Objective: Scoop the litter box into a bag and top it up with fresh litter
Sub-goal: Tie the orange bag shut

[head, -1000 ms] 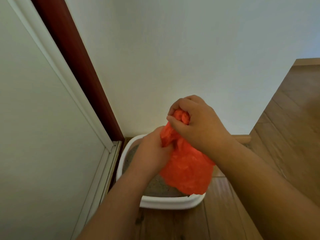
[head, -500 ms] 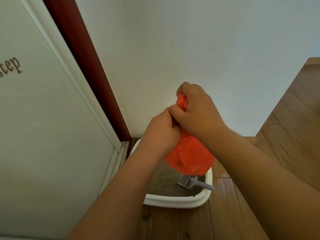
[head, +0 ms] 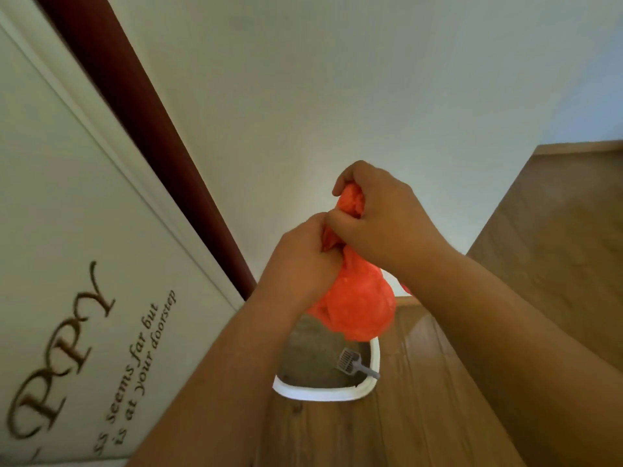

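We see two bare forearms coming in from the near edge, with no sleeve, watch, ring or glove on either, the left hand (head: 303,254) and the right hand (head: 381,217) both uncovered, and short, plain, unpainted nails on the few fingers that show.

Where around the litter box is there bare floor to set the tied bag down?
Bare wood floor lies right of the litter box and in front of its near rim. Left is tight against the door. Inside, the scoop rests on litter. Both hands, left hand and right hand, grip the orange bag.
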